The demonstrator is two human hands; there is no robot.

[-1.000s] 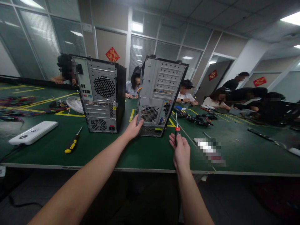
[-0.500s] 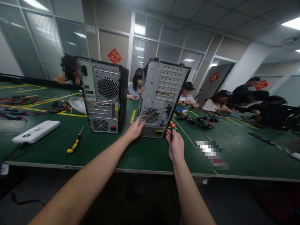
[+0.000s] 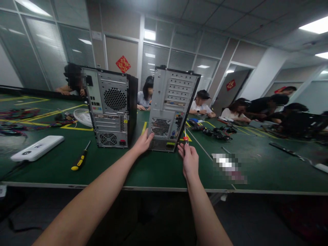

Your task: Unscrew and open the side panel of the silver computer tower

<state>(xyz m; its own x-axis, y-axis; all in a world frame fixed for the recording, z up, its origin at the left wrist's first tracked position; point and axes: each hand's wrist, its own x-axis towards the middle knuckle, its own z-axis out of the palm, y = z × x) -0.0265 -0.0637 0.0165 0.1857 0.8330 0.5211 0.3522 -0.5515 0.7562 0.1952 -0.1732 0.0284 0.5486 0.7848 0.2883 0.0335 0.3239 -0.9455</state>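
Two computer towers stand with their back panels toward me. At the lower left edge of the right-hand computer tower, my left hand grips the case, thumb on the back and fingers along its side. My right hand is closed around a screwdriver with a red and black handle, its shaft pointing up. Some fingers of that hand are by the tower's lower right corner; whether they touch it I cannot tell. The other computer tower stands to the left, untouched.
A yellow and black screwdriver and a white power bank with a cable lie at left. Behind them are a white basket and loose wires. Black cables lie at right. Several people sit across the table.
The right-hand tower has shifted slightly left and looks a little more upright, with both hands following it. The whole view has also drifted slightly.
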